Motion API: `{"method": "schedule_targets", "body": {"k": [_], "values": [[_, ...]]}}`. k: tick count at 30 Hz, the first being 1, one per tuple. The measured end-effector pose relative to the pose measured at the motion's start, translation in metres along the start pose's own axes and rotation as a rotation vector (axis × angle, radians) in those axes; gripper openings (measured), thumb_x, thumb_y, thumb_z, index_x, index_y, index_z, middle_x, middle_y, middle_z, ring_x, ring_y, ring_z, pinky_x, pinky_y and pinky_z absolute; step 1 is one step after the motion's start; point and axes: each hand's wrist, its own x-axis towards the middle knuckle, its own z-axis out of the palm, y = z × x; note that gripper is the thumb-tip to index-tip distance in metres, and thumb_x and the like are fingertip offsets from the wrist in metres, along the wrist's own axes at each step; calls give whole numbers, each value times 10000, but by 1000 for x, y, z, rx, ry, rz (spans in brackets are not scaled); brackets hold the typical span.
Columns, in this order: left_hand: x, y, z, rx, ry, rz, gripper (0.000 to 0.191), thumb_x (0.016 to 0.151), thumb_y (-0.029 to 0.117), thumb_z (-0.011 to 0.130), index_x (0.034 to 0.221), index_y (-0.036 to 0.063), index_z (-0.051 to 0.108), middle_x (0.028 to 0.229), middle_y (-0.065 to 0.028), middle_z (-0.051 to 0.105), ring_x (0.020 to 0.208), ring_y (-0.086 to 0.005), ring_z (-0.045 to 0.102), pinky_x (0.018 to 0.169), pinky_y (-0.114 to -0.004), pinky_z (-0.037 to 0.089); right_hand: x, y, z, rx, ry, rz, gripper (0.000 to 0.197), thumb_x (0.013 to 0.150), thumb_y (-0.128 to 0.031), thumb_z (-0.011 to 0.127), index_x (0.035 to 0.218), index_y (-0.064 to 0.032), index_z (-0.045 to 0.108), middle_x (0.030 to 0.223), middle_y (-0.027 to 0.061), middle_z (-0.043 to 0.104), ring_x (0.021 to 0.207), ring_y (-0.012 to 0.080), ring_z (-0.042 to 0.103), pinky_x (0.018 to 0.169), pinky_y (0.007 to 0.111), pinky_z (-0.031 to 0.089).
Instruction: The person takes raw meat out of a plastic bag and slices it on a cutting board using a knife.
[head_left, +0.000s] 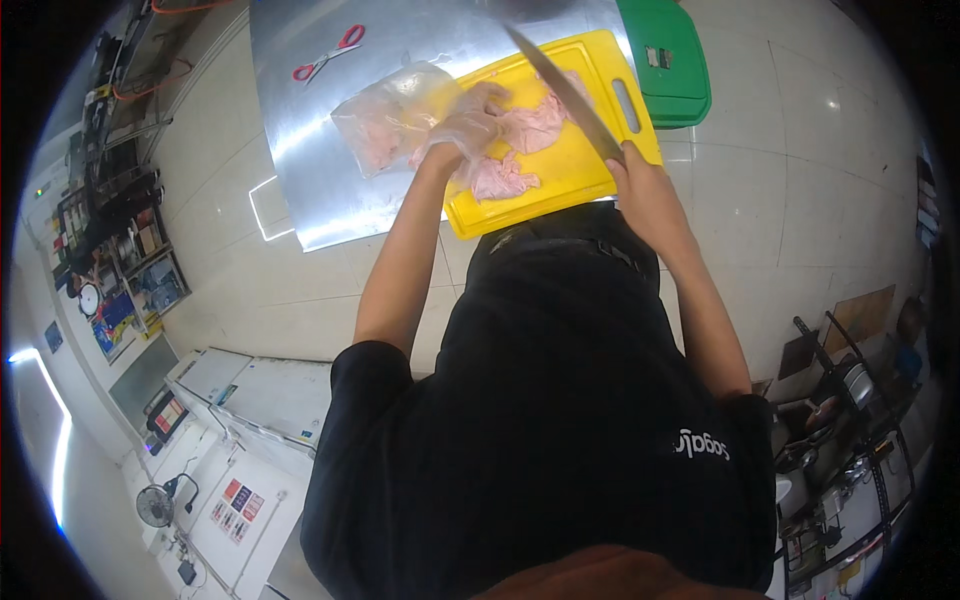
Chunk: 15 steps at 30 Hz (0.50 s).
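My left hand (469, 131), in a clear plastic glove, rests over the left part of a yellow cutting board (577, 176), at a pale pink piece of what looks like raw meat or skin (534, 126). Whether its fingers grip the piece cannot be told. My bare right hand (641, 176) is closed on the handle of a large knife (562, 88); the blade slants up and left above the board. Another pink piece (501, 180) lies near the board's front edge. A clear plastic bag (386, 124) with pink pieces inside lies left of the board.
Red-handled scissors (328, 54) lie spread on the metal table (300, 150) at the back left. A green plastic lid or container (679, 82) stands beyond the table's right edge. A dark round object (529, 6) is partly in view at the top.
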Motion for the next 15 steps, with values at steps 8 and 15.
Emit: {"method": "schedule_targets", "body": {"k": [8, 15], "values": [[0, -22, 36, 240, 441, 47, 274, 844, 169, 708, 1091, 65, 651, 1023, -178, 678, 952, -355, 658, 867, -417, 519, -2, 22, 31, -170, -76, 52, 207, 1035, -210, 493, 1048, -4, 510, 822, 296, 665, 838, 508, 647, 743, 601, 478], [0, 5, 43, 356, 361, -56, 316, 924, 258, 622, 1190, 88, 626, 1105, -152, 679, 1056, -345, 655, 910, -414, 520, -7, 4, 38, -231, -119, 6, 186, 1031, -182, 474, 1075, -4, 505, 832, 282, 679, 829, 476, 670, 746, 588, 500]]}}
